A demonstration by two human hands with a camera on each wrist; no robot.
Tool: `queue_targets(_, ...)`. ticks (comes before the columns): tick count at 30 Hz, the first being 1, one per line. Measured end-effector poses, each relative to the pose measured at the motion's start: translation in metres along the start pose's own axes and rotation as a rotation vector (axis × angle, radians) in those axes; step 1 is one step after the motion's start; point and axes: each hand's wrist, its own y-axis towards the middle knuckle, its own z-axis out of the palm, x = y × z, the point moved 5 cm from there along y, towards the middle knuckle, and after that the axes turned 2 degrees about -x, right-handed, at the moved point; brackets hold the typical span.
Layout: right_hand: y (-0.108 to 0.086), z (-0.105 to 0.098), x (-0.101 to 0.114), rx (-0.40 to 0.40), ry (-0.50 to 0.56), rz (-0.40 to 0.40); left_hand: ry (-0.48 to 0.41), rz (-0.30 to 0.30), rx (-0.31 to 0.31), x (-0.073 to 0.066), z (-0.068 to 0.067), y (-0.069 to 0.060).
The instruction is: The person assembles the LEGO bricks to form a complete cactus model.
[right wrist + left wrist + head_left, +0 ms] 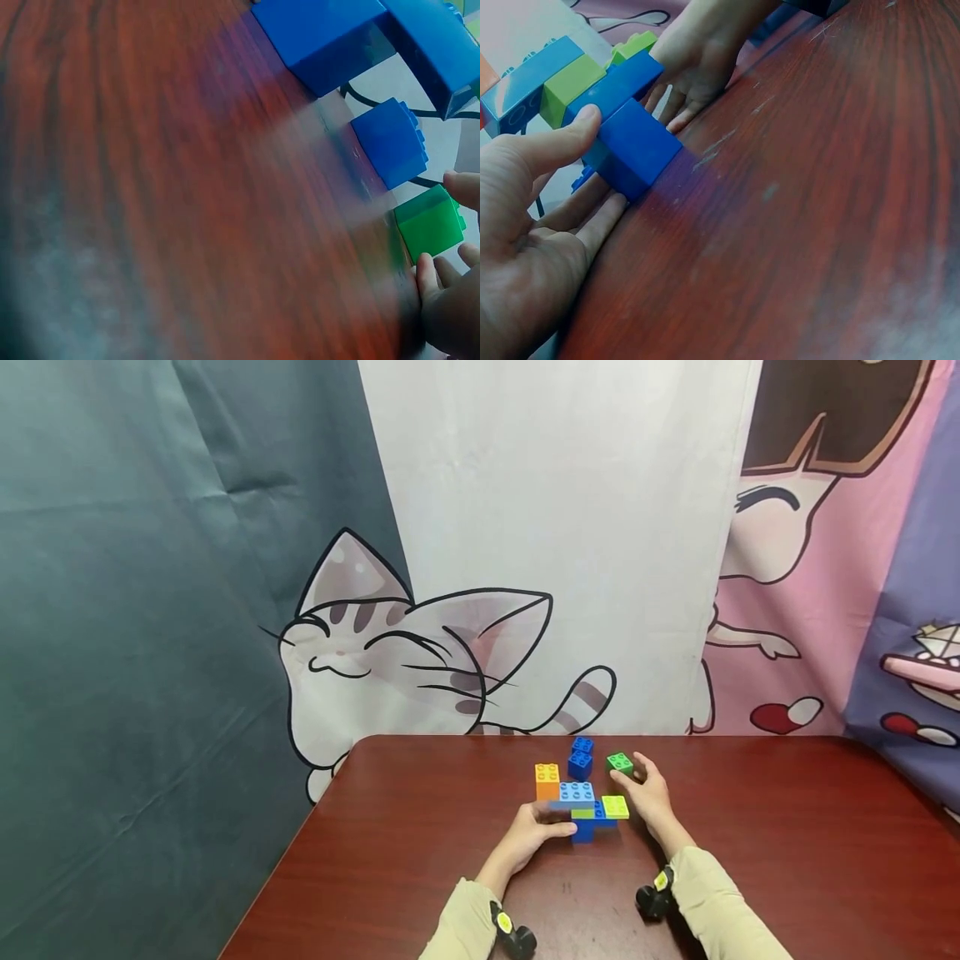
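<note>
In the head view my left hand (pixel 528 837) grips a built piece of toy building bricks. Its thumb lies on the blue lower brick (pixel 634 146), with other fingers behind and below. The piece also has a light-blue brick (pixel 577 792), an orange-and-yellow end (pixel 547 782), and a lime brick (pixel 615 807) on the right. Beyond it, my right hand (pixel 651 794) has thumb and fingers on opposite sides of a green brick (pixel 619 763), which stands on the table. Thumb and a fingertip appear to touch it in the right wrist view.
Two blue bricks, a near one (pixel 580 767) and a far one (pixel 582 745), stand left of the green brick near the back edge of the reddish-brown table (pixel 787 860). Behind it hang cloths printed with a cat (pixel 375 660) and a cartoon figure.
</note>
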Motion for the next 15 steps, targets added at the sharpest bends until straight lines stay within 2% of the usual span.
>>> queue_targets(4,0.0010,0.0027,-0.0023,0.005,-0.014,-0.006,-0.008,0.010,-0.004,0.0009,-0.0015,-0.0041)
queue_targets(10,0.0042,0.0057,-0.0031,0.040,-0.116,-0.019,0.005,0.019,0.002,-0.0003,0.0001,-0.0094)
queue_targets(15,0.0073,0.0053,-0.0007,-0.012,-0.196,-0.051,0.012,0.018,-0.015,-0.0054,0.0005,-0.0052)
